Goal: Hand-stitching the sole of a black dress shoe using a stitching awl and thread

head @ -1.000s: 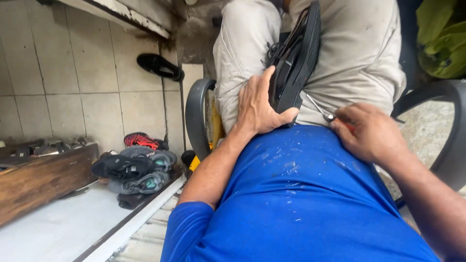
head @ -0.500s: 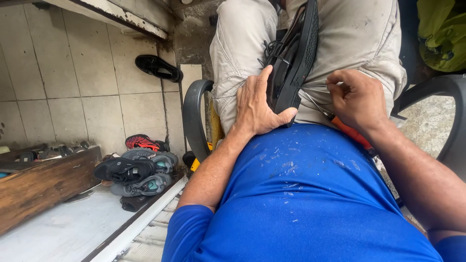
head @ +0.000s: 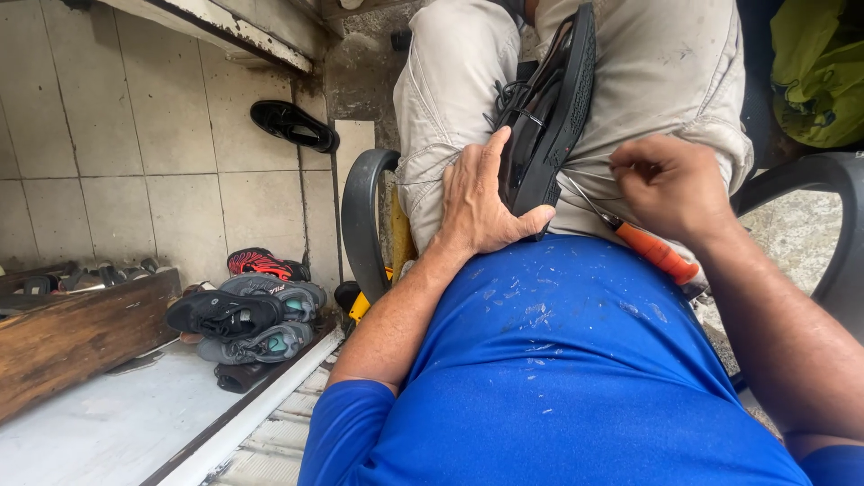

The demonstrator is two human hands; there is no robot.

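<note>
Black rubber: the left hand's fingers [head: 490,166] lie together, flat against the upper of a black shoe [head: 551,103], the thumb hooked under its heel end, so the hand clamps it on the lap.
Right fingers: the right hand [head: 670,184] has its fingertips pinched together; what they pinch is too thin to make out, perhaps a thread.
Hidden: the shoe's toe is cut off by the top edge of the picture; the inside of the shoe is turned away.
Awl: an orange-handled tool [head: 655,252] lies under the right wrist, its metal tip towards the shoe; whether the hand touches it, I cannot tell.
Left arm: forearm runs up from the blue shirt [head: 576,378], wrist bent, palm on the beige trousers [head: 657,72].
Shoe axis: long axis runs steeply from lap upward, tilted right, the treaded sole facing right.
Around: a pile of shoes [head: 247,319] lies on the floor at left, beside a wooden box [head: 76,337]; one black shoe on tiles [head: 292,126].
</note>
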